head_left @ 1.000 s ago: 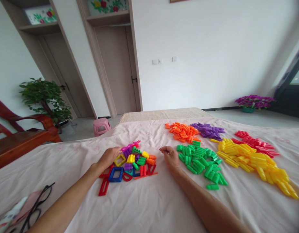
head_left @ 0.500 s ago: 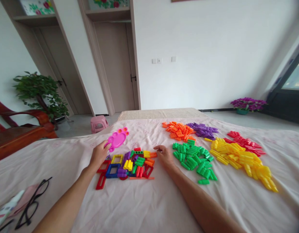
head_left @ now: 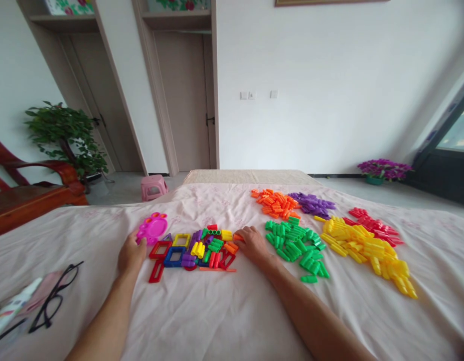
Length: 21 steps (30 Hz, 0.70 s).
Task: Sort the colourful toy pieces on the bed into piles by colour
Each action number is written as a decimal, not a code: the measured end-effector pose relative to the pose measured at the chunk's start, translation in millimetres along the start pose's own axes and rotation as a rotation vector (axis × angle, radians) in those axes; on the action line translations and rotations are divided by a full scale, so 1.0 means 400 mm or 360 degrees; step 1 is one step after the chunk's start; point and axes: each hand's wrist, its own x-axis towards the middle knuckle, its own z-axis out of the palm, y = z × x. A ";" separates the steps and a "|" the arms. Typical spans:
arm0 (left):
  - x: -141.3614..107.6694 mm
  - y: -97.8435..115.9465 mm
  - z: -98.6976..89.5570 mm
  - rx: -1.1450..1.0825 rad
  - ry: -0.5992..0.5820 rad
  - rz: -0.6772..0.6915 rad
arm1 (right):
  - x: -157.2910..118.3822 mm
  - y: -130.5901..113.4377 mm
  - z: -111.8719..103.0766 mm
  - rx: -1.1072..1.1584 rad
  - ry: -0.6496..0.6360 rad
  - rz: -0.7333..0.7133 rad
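Note:
Left of the mixed pile, my left hand [head_left: 132, 253] grips the lower edge of a pink paw-shaped plastic piece [head_left: 153, 229], which has small round cups along its rim. My right hand [head_left: 251, 243] is at the pile's right edge, fingers curled over the end of an orange plastic block [head_left: 238, 237]. Between the hands lie a blue square frame [head_left: 175, 256], a yellow frame [head_left: 181, 240], red frames [head_left: 156, 271] and several ribbed blocks, among them yellow blocks [head_left: 197, 249] and red blocks [head_left: 214, 259].
Beyond my right hand lie sorted heaps of green blocks [head_left: 292, 238], orange blocks [head_left: 277, 204], purple blocks [head_left: 312, 204], yellow blocks [head_left: 367, 245] and red blocks [head_left: 374, 225]. Black glasses [head_left: 54, 298] and a white tube [head_left: 15, 308] are at the left on the cloth [head_left: 201, 311].
My left hand has moved left with the pink paw-shaped piece, away from above the frames. My right hand's fingers have come down over the orange block at the pile's edge.

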 end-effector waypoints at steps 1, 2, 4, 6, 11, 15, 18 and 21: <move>-0.003 -0.001 0.000 -0.0005 0.0007 0.0018 | -0.001 0.005 0.003 0.0028 0.0038 0.0002; -0.004 -0.004 0.000 -0.0007 0.0018 0.0039 | -0.001 0.010 0.008 0.0070 0.0090 0.0016; -0.004 -0.015 0.000 0.0005 0.0043 0.0110 | 0.001 0.024 0.020 0.0202 0.0211 0.0068; 0.000 -0.030 0.003 0.0049 0.0040 0.0177 | 0.005 0.039 0.030 0.0381 0.0312 0.0130; 0.012 -0.052 0.013 0.0113 -0.0062 0.0241 | 0.030 0.069 0.016 0.0835 0.0415 0.0434; 0.013 -0.051 0.015 0.0171 -0.0114 0.0214 | 0.073 0.106 -0.041 0.1488 0.0639 0.0703; 0.013 -0.048 0.015 0.0209 -0.0107 0.0234 | 0.094 0.146 -0.077 0.1724 0.1012 0.0752; 0.014 -0.046 0.015 0.0243 -0.0104 0.0246 | 0.091 0.170 -0.076 0.1580 0.1121 0.0842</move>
